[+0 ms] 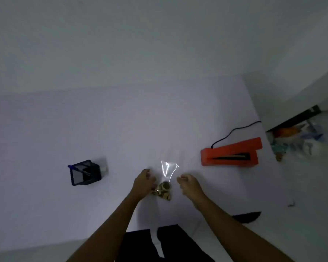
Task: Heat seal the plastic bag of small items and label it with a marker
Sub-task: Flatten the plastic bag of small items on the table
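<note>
A clear plastic bag (168,170) lies on the white table, its lower end filled with small tan items (164,190). My left hand (143,183) rests right beside the filled end, its fingers touching the bag. My right hand (187,183) hovers just right of the bag with fingers curled and apart from it. An orange heat sealer (230,155) sits to the right with its jaw open toward me. A blue marker (79,169) stands slanted in a dark mesh holder (85,173) at the left.
The sealer's black cord (233,131) runs back to the table's right edge. Past that edge, clutter (295,138) lies on the floor. The white table (121,129) meets a wall at the back. My dark-clothed legs (167,244) are below the front edge.
</note>
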Motion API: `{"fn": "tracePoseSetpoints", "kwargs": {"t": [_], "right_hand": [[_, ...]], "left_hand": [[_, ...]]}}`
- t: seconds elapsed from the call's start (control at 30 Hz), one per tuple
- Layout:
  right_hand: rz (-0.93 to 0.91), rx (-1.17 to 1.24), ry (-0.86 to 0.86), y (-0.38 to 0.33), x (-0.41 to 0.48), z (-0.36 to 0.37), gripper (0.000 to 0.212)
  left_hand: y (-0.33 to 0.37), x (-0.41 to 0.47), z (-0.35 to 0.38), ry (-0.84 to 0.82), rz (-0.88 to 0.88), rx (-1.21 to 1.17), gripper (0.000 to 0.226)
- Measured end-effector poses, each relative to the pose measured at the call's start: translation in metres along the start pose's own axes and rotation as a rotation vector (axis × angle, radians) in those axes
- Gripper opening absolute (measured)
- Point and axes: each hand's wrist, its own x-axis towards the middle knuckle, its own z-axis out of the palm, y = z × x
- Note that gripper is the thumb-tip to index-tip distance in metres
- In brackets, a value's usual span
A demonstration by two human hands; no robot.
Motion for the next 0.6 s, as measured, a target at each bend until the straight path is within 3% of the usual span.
{"fn": "tracePoseSetpoints", "kwargs": {"t": [0.13,0.3,0.43,0.6], "right_hand": [[0.031,0.087,-0.032,0.014,0.001,0.018,0.021],[-0.177,-0.012,-0.019,0.017,-0.008,0.019,0.006],[-0.355,-0.025,0.023,0.021,-0.02,0.011,0.011],[-0.444,-0.023,0.015,0.031,-0.026,0.009,0.013]], "left_hand": [[-0.012,0.003,0.004,-0.009,-0.003,-0.043,0.048],[-0.019,-0.01,-0.002,0.059,0.164,-0.037,0.02],[-0.028,-0.027,-0.008,0.124,0.308,-0.09,0.016],[-0.049,-0.036,-0.004,0.089,0.308,-0.094,0.017]]}}
